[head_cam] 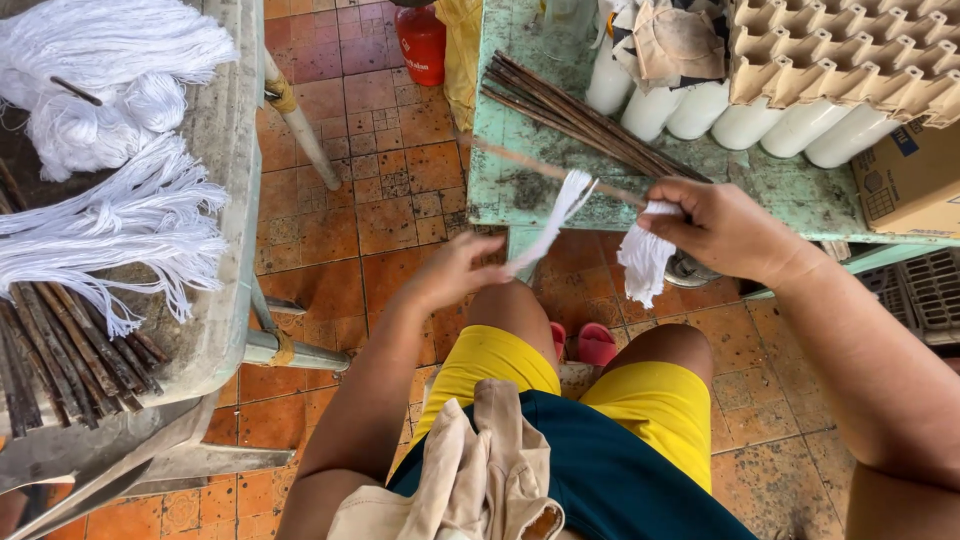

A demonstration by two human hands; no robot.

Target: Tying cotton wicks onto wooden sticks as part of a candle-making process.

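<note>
wrapping step: right hand (725,228) clamps stick (560,172) and thread (645,262); left hand (455,270) fingers pinch strand (555,215); next wants steady tension.

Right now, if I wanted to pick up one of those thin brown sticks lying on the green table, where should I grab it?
Probably near the lower end of the bundle of brown sticks, coming from the table's front edge, beside the right hand. That end points toward the seated person, while the far ends run back toward the white cylinders, which crowd that side.

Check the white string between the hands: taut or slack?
Mostly taut. The string runs in a fairly straight band from the left hand up toward the stick; a loose tuft hangs below the right hand.
</note>
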